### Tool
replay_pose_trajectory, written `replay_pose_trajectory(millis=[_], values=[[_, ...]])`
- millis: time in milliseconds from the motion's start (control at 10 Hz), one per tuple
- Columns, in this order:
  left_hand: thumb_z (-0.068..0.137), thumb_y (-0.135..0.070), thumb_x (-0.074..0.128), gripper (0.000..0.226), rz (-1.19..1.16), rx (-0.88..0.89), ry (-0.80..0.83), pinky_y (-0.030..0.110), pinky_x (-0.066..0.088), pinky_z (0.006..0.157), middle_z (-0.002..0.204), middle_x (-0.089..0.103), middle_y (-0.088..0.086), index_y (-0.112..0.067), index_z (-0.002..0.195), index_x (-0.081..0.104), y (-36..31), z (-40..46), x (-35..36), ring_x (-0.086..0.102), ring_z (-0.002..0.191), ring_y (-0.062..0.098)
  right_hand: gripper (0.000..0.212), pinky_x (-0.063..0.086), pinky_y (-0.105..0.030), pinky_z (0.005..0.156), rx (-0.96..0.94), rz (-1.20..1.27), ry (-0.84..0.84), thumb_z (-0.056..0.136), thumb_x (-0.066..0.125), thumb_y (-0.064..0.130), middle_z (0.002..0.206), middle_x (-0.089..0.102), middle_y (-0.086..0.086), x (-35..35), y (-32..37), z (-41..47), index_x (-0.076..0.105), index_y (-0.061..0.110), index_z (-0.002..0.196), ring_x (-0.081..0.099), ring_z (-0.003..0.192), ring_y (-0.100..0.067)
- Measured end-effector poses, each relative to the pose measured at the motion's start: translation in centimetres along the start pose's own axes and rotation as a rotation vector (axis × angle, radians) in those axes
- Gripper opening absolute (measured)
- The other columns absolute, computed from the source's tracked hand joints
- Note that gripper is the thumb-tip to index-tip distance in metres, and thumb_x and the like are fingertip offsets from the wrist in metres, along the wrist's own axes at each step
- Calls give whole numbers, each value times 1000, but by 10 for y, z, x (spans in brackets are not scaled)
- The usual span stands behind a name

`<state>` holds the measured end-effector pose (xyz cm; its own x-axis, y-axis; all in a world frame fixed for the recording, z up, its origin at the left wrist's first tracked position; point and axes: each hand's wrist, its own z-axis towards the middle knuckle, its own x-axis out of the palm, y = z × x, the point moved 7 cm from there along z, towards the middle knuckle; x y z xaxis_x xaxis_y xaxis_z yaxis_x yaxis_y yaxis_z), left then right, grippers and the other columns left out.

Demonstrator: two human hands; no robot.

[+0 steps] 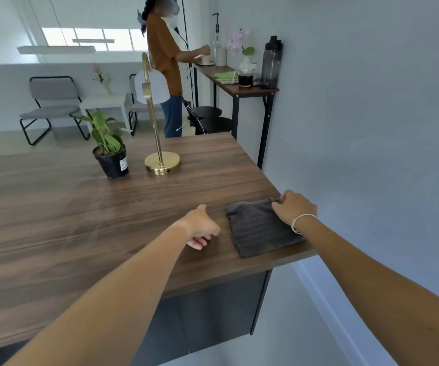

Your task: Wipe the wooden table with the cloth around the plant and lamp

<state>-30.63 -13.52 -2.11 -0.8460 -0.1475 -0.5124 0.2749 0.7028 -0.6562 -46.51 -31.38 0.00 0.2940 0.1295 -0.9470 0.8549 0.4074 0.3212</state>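
Your hands at the right end of the wooden tabletop, cloth under the right one.

The wooden tabletop fills most of your view, its right end near the wall. The brass lamp stands toward the far edge, with the potted plant just beside it on the left, both well apart from your hands. The folded grey cloth lies flat at the near right corner. Your right hand presses on the cloth's far right edge, fingers curled and gripping it. Your left hand rests just left of the cloth, loosely curled and holding nothing.
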Motion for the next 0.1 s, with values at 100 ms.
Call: replay_pose_trajectory(millis=[100], values=[[83,-22,54,76,113,62,-184,30,53,60,99,61,9,-23,147,12,17,-3,-36,57,70,19,34,43,-37,90,-126,86,-78,90,48,39,116,61,-8,0,32,-2,57,17,114,56,105,-29]])
